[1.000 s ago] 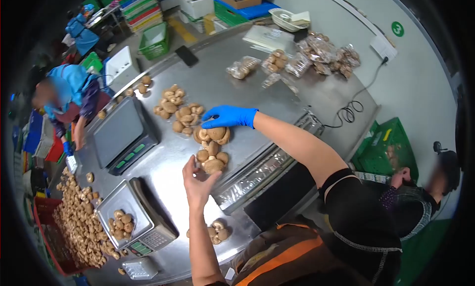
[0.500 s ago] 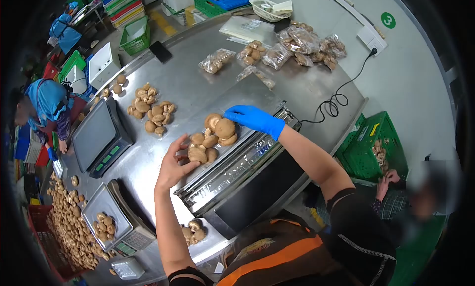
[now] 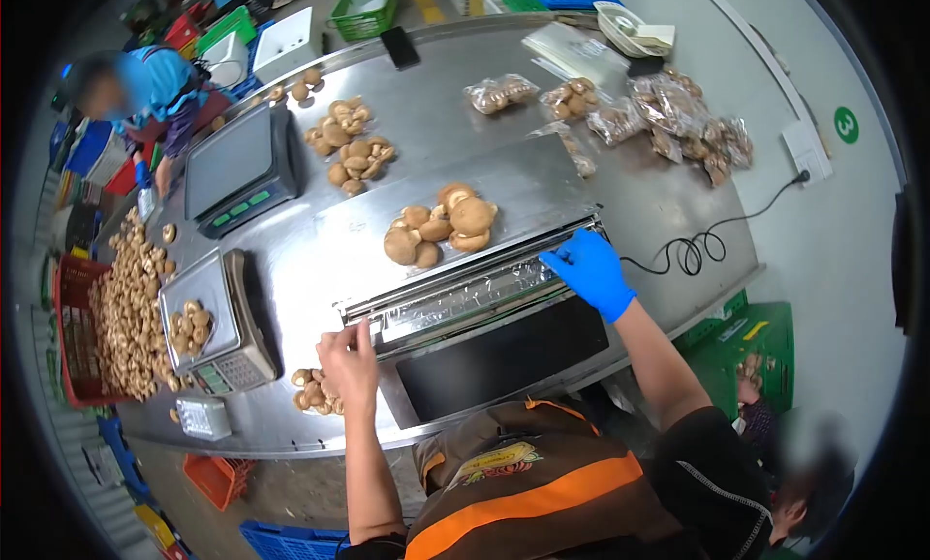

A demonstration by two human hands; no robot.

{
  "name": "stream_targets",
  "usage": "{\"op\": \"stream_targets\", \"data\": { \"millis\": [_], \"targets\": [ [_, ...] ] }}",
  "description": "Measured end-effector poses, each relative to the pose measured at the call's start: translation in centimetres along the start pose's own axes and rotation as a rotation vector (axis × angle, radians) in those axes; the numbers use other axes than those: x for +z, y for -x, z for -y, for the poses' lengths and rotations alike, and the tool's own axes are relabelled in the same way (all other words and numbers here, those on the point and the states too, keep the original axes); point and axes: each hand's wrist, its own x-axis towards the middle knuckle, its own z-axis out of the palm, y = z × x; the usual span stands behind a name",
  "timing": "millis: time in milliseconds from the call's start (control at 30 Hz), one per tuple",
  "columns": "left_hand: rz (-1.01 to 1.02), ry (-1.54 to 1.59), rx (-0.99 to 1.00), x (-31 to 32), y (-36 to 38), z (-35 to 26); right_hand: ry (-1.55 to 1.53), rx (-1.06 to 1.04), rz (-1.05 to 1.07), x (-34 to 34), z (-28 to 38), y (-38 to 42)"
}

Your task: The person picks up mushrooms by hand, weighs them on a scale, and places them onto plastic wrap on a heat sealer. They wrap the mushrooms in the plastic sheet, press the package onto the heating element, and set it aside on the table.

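A wrapping machine (image 3: 475, 313) with a metal frame and a dark front plate lies before me, clear plastic film (image 3: 465, 294) stretched shiny along its slot. My bare left hand (image 3: 349, 361) is pinched closed at the film's left end. At the right end my right hand (image 3: 593, 274), in a blue glove, has thumb and finger pressed together at the film's edge. The film between the fingertips is hard to see. Beyond the slot, a cluster of brown mushrooms (image 3: 436, 229) sits on the metal plate, apart from both hands. More mushrooms (image 3: 315, 393) lie beside my left wrist.
Two scales (image 3: 242, 172) (image 3: 203, 313) stand left, the nearer holding mushrooms. A large mushroom pile (image 3: 126, 308) spills from a red crate (image 3: 77, 347). Wrapped packs (image 3: 668, 105) lie at the back right. A black cable (image 3: 693, 255) curls rightward. People (image 3: 160, 90) (image 3: 794, 482) work at both sides.
Both hands have left the mushroom cluster and come back toward me to the machine's ends. The cluster stays on the plate. My view has shifted, showing more floor at the lower left.
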Motion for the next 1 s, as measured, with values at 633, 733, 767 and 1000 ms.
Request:
{"op": "stream_targets", "data": {
  "millis": [633, 733, 767, 1000],
  "targets": [
    [0.457, 1.695, -0.279, -10.2, -6.3, -8.0, -1.754, -0.075, 0.377, -10.6, 2.9, -6.6],
    [0.293, 1.389, 0.188, -5.8, -13.1, -10.7, -1.653, -0.117, 0.239, -9.5, 6.2, -14.4],
    [0.270, 1.161, 0.200, -2.3, -15.3, -10.1, -1.603, -0.115, 0.312, -7.1, 5.6, -17.3],
    [0.718, 0.460, 0.415, 6.5, -15.6, -5.6, -1.179, 0.105, 0.627, 2.7, 1.2, -19.6]
  ]
}}
